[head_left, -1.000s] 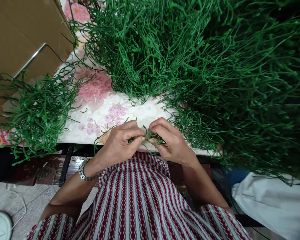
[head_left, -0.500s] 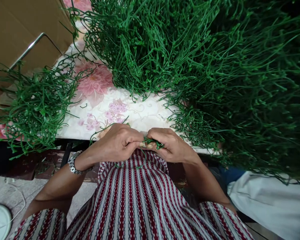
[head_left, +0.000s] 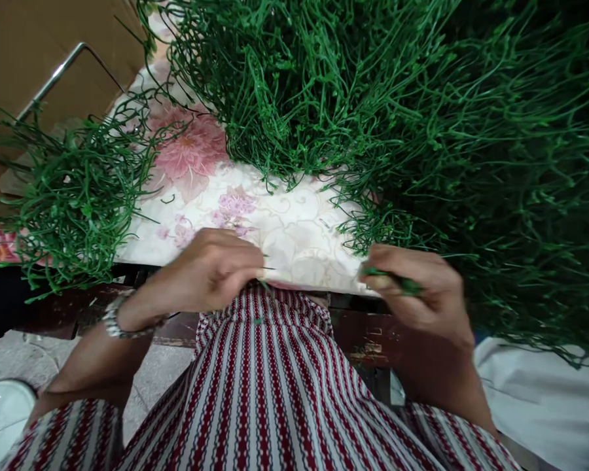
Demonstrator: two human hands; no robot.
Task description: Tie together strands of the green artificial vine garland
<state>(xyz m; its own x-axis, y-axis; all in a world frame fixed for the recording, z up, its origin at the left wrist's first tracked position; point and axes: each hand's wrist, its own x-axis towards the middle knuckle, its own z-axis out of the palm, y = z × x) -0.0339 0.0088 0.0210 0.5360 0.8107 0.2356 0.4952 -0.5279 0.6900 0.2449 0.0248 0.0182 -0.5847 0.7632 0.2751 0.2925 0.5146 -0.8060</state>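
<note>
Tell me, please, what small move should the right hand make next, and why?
Perhaps bring the right hand toward the left hand: the right grips green stems, the left seems to pinch a thin stem, and floral cloth shows between them.

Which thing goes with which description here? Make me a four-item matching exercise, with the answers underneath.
Things
1. right hand
2. watch
3. cardboard
4. smaller green heap

Descriptions
A. brown, in the top left corner
B. closed on green stems
C. at the left end of the flowered cloth
D. worn on the left wrist

Pairs: 1-B, 2-D, 3-A, 4-C
</note>
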